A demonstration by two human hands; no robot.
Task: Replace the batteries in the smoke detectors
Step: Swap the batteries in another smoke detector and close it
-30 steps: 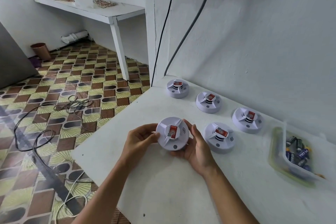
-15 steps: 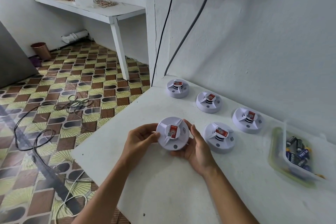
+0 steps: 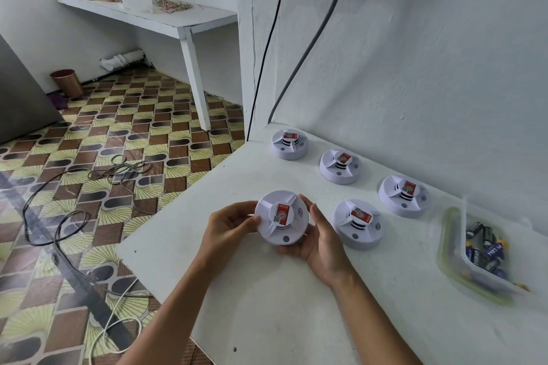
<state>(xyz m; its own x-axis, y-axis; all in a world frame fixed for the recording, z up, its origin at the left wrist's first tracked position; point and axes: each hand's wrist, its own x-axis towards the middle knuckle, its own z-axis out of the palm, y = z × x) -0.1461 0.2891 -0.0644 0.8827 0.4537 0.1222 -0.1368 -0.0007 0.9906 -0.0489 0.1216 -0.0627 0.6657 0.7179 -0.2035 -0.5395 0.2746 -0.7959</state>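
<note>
Since the earlier frames we have rotated the held smoke detector slightly. Our left hand and right hand grip its rim above the white table, near four other detectors.

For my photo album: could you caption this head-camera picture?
Both hands, left hand and right hand, hold a smoke detector above the white table.

The round white smoke detector held near the table edge is smooth matt plastic with a glossy red paper label. The white painted table looks matt and faintly rough. On the right, the clear plastic tub holds shiny metal-cased batteries.
</note>
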